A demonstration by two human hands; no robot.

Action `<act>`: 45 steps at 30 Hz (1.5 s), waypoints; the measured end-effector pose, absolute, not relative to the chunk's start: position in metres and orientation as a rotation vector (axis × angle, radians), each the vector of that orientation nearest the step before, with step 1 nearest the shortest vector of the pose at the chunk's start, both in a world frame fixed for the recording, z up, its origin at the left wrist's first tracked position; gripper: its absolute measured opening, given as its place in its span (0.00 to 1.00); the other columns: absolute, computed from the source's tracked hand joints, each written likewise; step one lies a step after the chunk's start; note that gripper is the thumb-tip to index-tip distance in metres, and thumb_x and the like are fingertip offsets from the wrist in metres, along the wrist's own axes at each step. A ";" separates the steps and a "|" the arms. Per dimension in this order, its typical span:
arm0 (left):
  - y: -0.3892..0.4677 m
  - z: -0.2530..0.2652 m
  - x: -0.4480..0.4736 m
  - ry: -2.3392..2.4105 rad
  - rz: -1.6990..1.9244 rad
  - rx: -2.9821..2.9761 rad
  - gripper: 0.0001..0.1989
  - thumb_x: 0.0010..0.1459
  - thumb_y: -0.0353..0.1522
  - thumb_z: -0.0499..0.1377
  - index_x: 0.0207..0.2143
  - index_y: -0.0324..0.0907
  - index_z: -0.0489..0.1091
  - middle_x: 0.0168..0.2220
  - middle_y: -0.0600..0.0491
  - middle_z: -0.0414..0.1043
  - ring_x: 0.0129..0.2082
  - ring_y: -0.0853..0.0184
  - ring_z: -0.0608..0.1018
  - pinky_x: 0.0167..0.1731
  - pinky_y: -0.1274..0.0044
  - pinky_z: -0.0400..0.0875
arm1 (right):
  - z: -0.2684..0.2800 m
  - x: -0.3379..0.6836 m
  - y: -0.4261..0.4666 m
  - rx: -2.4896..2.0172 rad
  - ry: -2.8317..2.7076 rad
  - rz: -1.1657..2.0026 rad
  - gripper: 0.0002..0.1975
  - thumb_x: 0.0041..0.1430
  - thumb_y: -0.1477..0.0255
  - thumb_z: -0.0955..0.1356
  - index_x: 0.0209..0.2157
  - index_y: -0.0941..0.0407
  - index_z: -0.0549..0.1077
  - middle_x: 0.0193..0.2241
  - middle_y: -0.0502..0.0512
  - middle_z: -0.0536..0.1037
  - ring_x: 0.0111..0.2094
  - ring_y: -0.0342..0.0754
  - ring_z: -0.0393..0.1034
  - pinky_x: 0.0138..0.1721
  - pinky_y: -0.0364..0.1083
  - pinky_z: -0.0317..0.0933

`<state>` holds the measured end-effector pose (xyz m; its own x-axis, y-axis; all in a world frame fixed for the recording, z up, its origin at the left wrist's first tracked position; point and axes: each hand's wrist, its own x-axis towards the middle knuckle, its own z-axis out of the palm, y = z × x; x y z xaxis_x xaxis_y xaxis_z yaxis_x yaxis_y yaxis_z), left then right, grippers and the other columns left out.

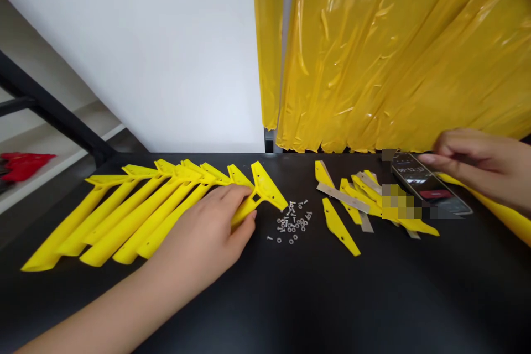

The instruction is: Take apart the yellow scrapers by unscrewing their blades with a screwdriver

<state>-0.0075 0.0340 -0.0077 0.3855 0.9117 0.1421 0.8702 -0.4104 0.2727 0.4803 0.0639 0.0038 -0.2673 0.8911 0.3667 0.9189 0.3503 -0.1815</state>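
Note:
My left hand (219, 215) is closed around a yellow plastic scraper handle (267, 188), whose wide, flat head sticks out past my fingers; most of its grip is hidden. Left of that hand, several similar yellow handles (136, 215) lie side by side with their heads toward the back. My right hand (477, 157) is at the far right, fingers curled, with one digit reaching over the edge of a phone (429, 182) that displays a running-time readout. Nothing shows in that hand. Small screws and nuts (292, 221) are scattered just right of the held handle's head.
Yellow blade-shaped plates (340, 227) and grey metal strips (343, 197) lie in a loose pile on the black table (265, 298). A long yellow piece (493, 204) lies under my right arm. Behind stand a white panel (186, 55) and yellow plastic sheeting (373, 55).

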 end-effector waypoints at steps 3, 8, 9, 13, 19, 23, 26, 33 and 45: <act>0.025 -0.005 -0.001 1.509 0.603 2.152 0.17 0.70 0.43 0.60 0.56 0.48 0.73 0.51 0.49 0.80 0.50 0.52 0.81 0.52 0.63 0.74 | 0.003 0.454 0.066 -1.549 -2.168 -0.335 0.20 0.74 0.56 0.66 0.30 0.53 0.70 0.32 0.54 0.75 0.37 0.48 0.70 0.45 0.50 0.66; 0.011 0.004 0.013 1.178 0.589 1.388 0.14 0.65 0.43 0.67 0.47 0.47 0.72 0.33 0.60 0.71 0.30 0.68 0.74 0.31 0.76 0.71 | -0.011 0.416 0.056 -1.589 -2.063 -0.507 0.10 0.73 0.62 0.70 0.45 0.55 0.77 0.45 0.56 0.79 0.44 0.48 0.75 0.49 0.52 0.72; 0.009 0.005 0.015 1.108 0.547 1.286 0.13 0.65 0.42 0.67 0.46 0.47 0.71 0.31 0.61 0.68 0.27 0.71 0.71 0.28 0.78 0.69 | -0.012 0.405 0.054 -1.579 -2.127 -0.442 0.11 0.74 0.62 0.69 0.46 0.55 0.77 0.45 0.56 0.80 0.43 0.48 0.75 0.48 0.51 0.73; 0.004 0.001 0.021 0.954 0.495 1.097 0.11 0.68 0.41 0.65 0.41 0.45 0.68 0.27 0.63 0.65 0.22 0.75 0.66 0.25 0.82 0.64 | -0.019 0.363 0.053 -1.513 -2.409 -0.058 0.13 0.74 0.61 0.69 0.48 0.57 0.77 0.45 0.55 0.80 0.44 0.49 0.76 0.48 0.53 0.74; -0.003 -0.004 0.025 0.966 0.498 0.958 0.18 0.70 0.48 0.60 0.36 0.44 0.66 0.23 0.60 0.66 0.20 0.75 0.65 0.22 0.83 0.62 | -0.042 0.346 0.056 -1.622 -2.394 0.305 0.11 0.72 0.63 0.69 0.47 0.56 0.76 0.39 0.52 0.77 0.37 0.47 0.72 0.41 0.50 0.68; -0.004 -0.005 0.025 0.947 0.479 0.927 0.19 0.71 0.48 0.58 0.35 0.43 0.68 0.21 0.58 0.67 0.21 0.73 0.68 0.23 0.83 0.66 | -0.036 0.346 0.051 -1.685 -2.200 0.579 0.08 0.72 0.63 0.68 0.40 0.53 0.74 0.29 0.47 0.72 0.29 0.44 0.65 0.32 0.46 0.58; -0.003 -0.009 0.027 0.913 0.425 0.911 0.17 0.71 0.47 0.58 0.37 0.43 0.71 0.17 0.60 0.65 0.16 0.73 0.67 0.19 0.84 0.64 | -0.017 0.331 0.037 -1.648 -2.033 0.805 0.16 0.74 0.54 0.65 0.39 0.52 0.75 0.29 0.48 0.71 0.30 0.45 0.64 0.30 0.45 0.58; -0.006 -0.024 0.030 0.839 0.444 0.881 0.14 0.65 0.44 0.65 0.36 0.43 0.74 0.20 0.58 0.72 0.13 0.74 0.67 0.14 0.83 0.63 | 0.005 0.268 0.003 -1.487 -1.802 1.191 0.15 0.70 0.57 0.66 0.35 0.52 0.75 0.30 0.50 0.74 0.31 0.46 0.65 0.30 0.44 0.60; -0.010 -0.019 0.032 0.957 0.448 0.961 0.17 0.64 0.48 0.64 0.37 0.43 0.72 0.22 0.59 0.65 0.18 0.74 0.64 0.17 0.84 0.56 | -0.006 0.258 0.009 -1.405 -1.710 1.470 0.20 0.66 0.53 0.71 0.31 0.55 0.74 0.26 0.48 0.72 0.27 0.42 0.63 0.28 0.40 0.59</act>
